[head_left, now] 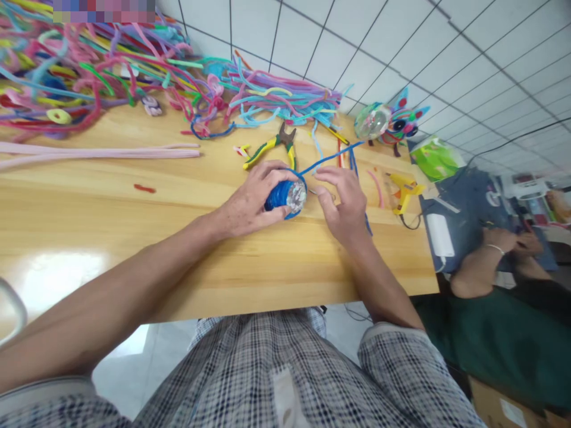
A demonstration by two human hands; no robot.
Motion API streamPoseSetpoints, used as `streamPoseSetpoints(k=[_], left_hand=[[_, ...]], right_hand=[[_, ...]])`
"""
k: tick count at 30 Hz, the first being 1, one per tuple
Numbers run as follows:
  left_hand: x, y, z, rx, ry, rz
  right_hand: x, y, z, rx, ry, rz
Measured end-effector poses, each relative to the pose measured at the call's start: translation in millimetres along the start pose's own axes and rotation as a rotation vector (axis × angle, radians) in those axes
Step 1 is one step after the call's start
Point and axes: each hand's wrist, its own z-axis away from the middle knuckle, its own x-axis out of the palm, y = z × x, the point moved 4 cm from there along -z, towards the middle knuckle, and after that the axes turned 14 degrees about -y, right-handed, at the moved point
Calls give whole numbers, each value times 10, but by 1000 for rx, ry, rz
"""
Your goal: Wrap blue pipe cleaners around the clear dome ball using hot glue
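Observation:
My left hand (250, 205) is wrapped round a roll of blue pipe cleaner (279, 196) with a crinkled silvery end facing right. From the top of the roll a loose blue strand (332, 157) runs up and to the right, above my right hand (345, 202). The fingers of my right hand are curved and apart, a short way right of the roll, with no held thing visible between them. Pliers with yellow and green handles (263, 153) lie just beyond the roll. More blue strands (368, 223) pass behind and beside my right hand.
Piles of coloured pipe cleaners (285, 98) line the wall side of the wooden table (200, 261). Pink strips (156, 153) lie left. A yellow glue gun (405, 190), clear ball (373, 122) and colourful figure (402, 126) stand right. Another person's hands (504, 239) are at far right.

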Motion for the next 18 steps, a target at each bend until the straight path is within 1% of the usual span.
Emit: streamPoseSetpoints(k=[1,3,7,11,14,18], left_hand=[[0,-1,1,-4,-4,2],[-1,-2,3,-10,-9,3],[0,-7,8,-28,-18,7],[-4,-13,11,-29,-29,6],[-12,-22,17,-20,-35,7],[-15,-54,32,-27,-42,1]], right_hand=[[22,-60,-19,-47,-21,7],[100,-96,-44,-93,-88,0],[241,15,-33,-63,-193,-58],[276,66,10,-50,-224,-105],[298,39,30,-55,-244,-106],[329,-15,39,-85,-228,-108]])
